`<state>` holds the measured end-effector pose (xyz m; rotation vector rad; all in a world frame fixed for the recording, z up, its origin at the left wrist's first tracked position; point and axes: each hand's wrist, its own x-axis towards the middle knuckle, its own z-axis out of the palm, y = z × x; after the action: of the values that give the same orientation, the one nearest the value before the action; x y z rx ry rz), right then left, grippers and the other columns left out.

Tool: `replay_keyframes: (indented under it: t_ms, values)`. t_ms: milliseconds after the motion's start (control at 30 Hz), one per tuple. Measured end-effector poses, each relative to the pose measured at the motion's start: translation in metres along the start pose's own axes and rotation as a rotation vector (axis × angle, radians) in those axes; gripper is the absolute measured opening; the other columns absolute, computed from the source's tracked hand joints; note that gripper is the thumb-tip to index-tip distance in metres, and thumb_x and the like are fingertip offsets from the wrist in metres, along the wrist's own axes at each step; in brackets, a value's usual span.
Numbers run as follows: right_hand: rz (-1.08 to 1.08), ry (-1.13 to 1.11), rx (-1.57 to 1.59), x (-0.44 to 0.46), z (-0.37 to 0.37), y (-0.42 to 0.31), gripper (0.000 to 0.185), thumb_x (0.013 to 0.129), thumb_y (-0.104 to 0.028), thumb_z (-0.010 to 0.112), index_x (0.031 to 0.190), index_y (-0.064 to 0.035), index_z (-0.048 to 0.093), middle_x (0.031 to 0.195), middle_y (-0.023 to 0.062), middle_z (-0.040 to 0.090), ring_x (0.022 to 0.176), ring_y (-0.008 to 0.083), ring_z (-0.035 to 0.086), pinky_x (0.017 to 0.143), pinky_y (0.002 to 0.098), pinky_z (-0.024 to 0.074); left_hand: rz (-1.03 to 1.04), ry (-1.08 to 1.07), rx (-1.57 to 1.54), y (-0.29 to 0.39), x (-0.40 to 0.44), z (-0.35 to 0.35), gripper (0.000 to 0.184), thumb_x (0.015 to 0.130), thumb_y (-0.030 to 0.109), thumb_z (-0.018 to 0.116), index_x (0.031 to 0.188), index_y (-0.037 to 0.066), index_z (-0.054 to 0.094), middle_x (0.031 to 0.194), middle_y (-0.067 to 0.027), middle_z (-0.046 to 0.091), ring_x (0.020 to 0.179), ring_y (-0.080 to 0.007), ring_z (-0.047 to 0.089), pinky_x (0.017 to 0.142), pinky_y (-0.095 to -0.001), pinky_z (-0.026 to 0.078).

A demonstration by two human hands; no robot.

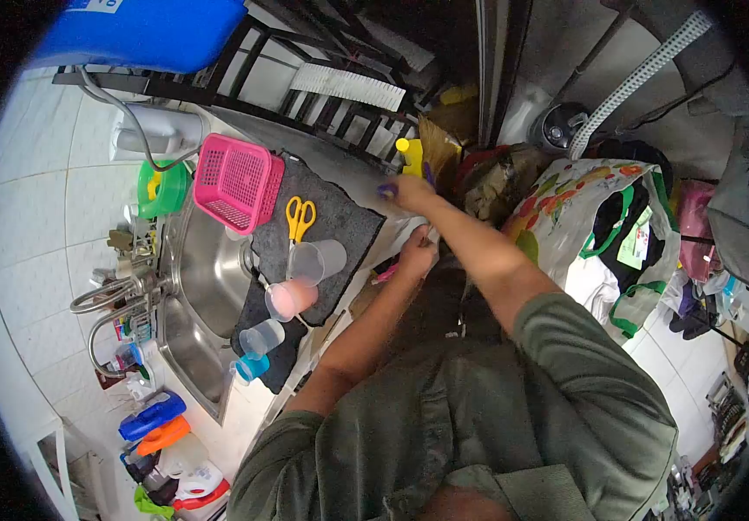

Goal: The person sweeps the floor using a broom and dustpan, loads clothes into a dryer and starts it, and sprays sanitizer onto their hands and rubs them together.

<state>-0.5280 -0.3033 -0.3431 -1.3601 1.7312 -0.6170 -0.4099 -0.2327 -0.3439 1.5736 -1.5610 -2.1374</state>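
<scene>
My right hand (pixel 412 194) is closed beyond the front edge of the counter, with bits of a purple object (pixel 386 190) showing beside its fingers; its kind is not clear. Just below it, my left hand (pixel 418 253) is closed near a pale strip, and what it grips is hidden. A yellow-capped item (pixel 409 154) stands close behind my right hand. On the dark grey towel (pixel 339 217) left of my hands lie yellow-handled scissors (pixel 300 219), a clear plastic cup (pixel 318 262), a pink cup (pixel 292 300) and smaller clear (pixel 261 339) and blue (pixel 253 368) cups.
A pink basket (pixel 237 182) sits at the towel's far corner, beside the steel double sink (pixel 209 269). Cleaning bottles (pixel 153 417) line the lower left. A black rack (pixel 322 87) stands at the back. To the right is a large printed bag (pixel 557 208) of clothes.
</scene>
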Motion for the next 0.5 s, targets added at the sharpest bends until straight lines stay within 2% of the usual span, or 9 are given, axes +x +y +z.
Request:
replay_keyframes:
  t_ms: [100,167,233,300,367,400,433,467,500]
  values:
    - [0.114,0.409,0.103,-0.049,-0.035,0.027,0.029,0.070,-0.027,0.060,0.091,-0.0078,0.059,0.081,0.0160,0.059,0.077,0.0322,0.057,0.067,0.0385,0.0449,0.114,0.114,0.088,0.006,-0.007,0.000,0.044,0.077,0.008,0.051,0.120,0.005,0.037,0.110,-0.0142,0.046,0.084,-0.0196,0.053,0.069,-0.0282,0.042]
    - [0.149,0.477,0.307,-0.081,-0.059,0.047,0.035,0.072,-0.036,0.060,0.084,-0.0037,0.059,0.073,0.0169,0.059,0.069,0.0323,0.057,0.062,0.0353,0.0446,0.313,0.422,0.224,0.046,-0.025,0.019,0.045,0.076,0.002,0.047,0.120,0.004,0.035,0.111,-0.0168,0.045,0.093,-0.0237,0.051,0.075,-0.0308,0.040]
    - [0.165,0.561,0.500,-0.114,-0.077,0.055,0.038,0.074,-0.039,0.059,0.080,-0.0021,0.058,0.067,0.0165,0.057,0.062,0.0289,0.055,0.058,0.0334,0.0431,0.344,0.633,0.134,0.065,0.001,0.032,0.055,0.073,-0.002,0.049,0.123,-0.001,0.028,0.117,-0.0211,0.039,0.106,-0.0291,0.043,0.087,-0.0349,0.035]
    - [0.131,0.683,0.592,-0.151,-0.101,0.044,0.033,0.077,-0.034,0.059,0.079,-0.0007,0.058,0.059,0.0083,0.054,0.052,0.0160,0.051,0.051,0.0302,0.0418,0.464,0.762,0.054,0.083,0.045,0.033,0.066,0.069,-0.002,0.054,0.125,-0.005,0.019,0.123,-0.0248,0.031,0.115,-0.0332,0.033,0.095,-0.0364,0.027]
    - [0.275,0.760,0.878,-0.209,-0.146,-0.018,0.024,0.078,-0.026,0.060,0.081,-0.0021,0.057,0.064,0.0001,0.054,0.049,0.0071,0.049,0.043,0.0205,0.0399,0.548,0.927,-0.019,0.090,0.103,0.022,0.074,0.065,0.006,0.063,0.125,-0.002,0.022,0.126,-0.0181,0.029,0.116,-0.0297,0.030,0.097,-0.0378,0.026]
    - [0.192,0.817,0.908,-0.231,-0.154,-0.020,0.026,0.079,-0.028,0.059,0.082,-0.0023,0.057,0.064,0.0014,0.054,0.047,0.0085,0.049,0.043,0.0214,0.0399,0.562,1.049,0.047,0.094,0.126,0.018,0.069,0.062,0.008,0.066,0.120,-0.002,0.030,0.119,-0.0166,0.037,0.111,-0.0294,0.037,0.092,-0.0390,0.031]
    - [0.273,0.852,0.880,-0.259,-0.166,-0.030,0.027,0.079,-0.030,0.057,0.083,-0.0026,0.057,0.064,0.0025,0.055,0.046,0.0095,0.049,0.043,0.0209,0.0392,0.572,1.172,0.117,0.096,0.141,0.014,0.064,0.060,0.010,0.070,0.115,-0.002,0.039,0.113,-0.0152,0.045,0.105,-0.0292,0.044,0.087,-0.0402,0.036]
    - [0.256,0.926,0.987,-0.286,-0.173,-0.036,0.027,0.080,-0.029,0.056,0.085,-0.0023,0.056,0.064,0.0035,0.055,0.047,0.0109,0.050,0.043,0.0214,0.0389,0.575,1.161,0.114,0.097,0.153,0.008,0.064,0.060,0.010,0.070,0.115,-0.002,0.039,0.113,-0.0152,0.045,0.105,-0.0292,0.044,0.087,-0.0402,0.036]
    - [0.257,0.978,0.992,-0.317,-0.184,-0.051,0.026,0.080,-0.027,0.056,0.084,-0.0015,0.055,0.066,0.0048,0.055,0.048,0.0119,0.051,0.043,0.0231,0.0394,0.508,0.828,0.133,0.105,0.166,0.001,0.050,0.061,0.016,0.070,0.102,-0.002,0.048,0.099,-0.0133,0.052,0.094,-0.0271,0.050,0.079,-0.0398,0.040]
